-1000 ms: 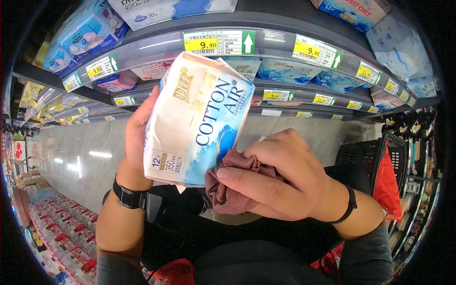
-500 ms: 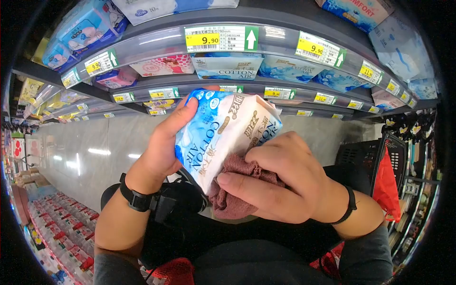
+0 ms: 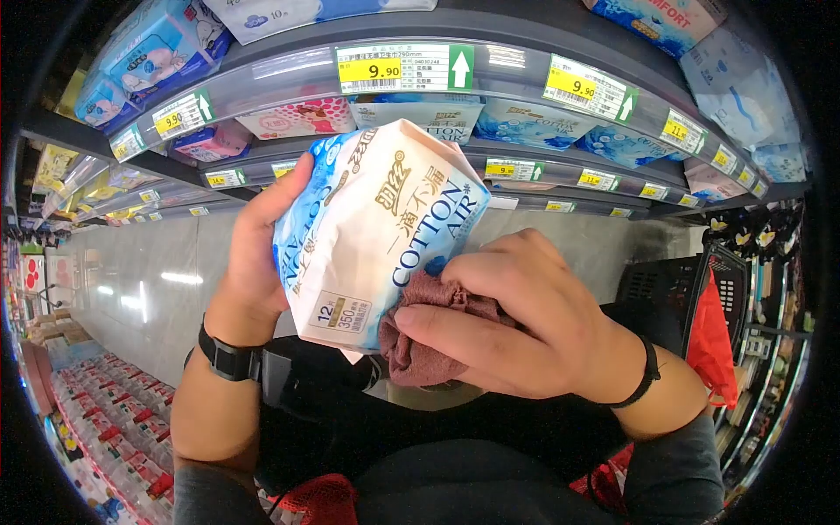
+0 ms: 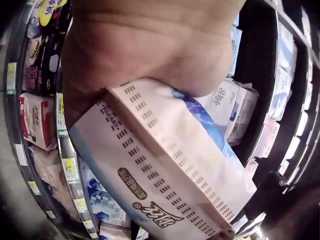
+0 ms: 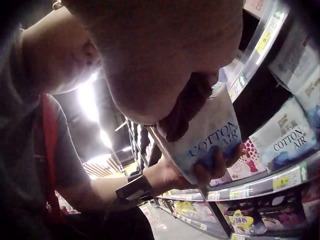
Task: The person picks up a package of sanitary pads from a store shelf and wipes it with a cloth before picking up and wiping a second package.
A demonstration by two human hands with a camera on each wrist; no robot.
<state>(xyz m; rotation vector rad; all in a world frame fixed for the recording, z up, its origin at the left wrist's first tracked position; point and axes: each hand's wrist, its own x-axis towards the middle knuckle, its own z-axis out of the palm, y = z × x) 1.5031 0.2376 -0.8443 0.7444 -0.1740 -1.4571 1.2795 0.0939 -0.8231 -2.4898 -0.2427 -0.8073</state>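
My left hand (image 3: 255,262) grips a white and blue package of sanitary pads (image 3: 354,232) marked COTTON AIR, its thumb along the left side. The package is tilted, with its printed front and blue side both showing in the head view. A bunched brown cloth (image 3: 418,357) is held in my right hand (image 3: 538,324), up against the package's lower right part. In the left wrist view the package (image 4: 170,150) lies against the palm. Fingers of the left hand (image 5: 212,167) wrap the package from below in the right wrist view, where the cloth (image 5: 187,107) looks dark.
Ahead runs a curved shelf edge (image 3: 503,66) with price tags, and similar packages (image 3: 534,122) stand on the level below it. A black basket (image 3: 643,284) with a red bag (image 3: 710,350) is at the right. Stacked red-and-clear goods (image 3: 118,429) fill the lower left.
The left hand first turned the package to its side and lowered it, then turned it back partway and raised it. The right hand and cloth stayed near its lower right part.
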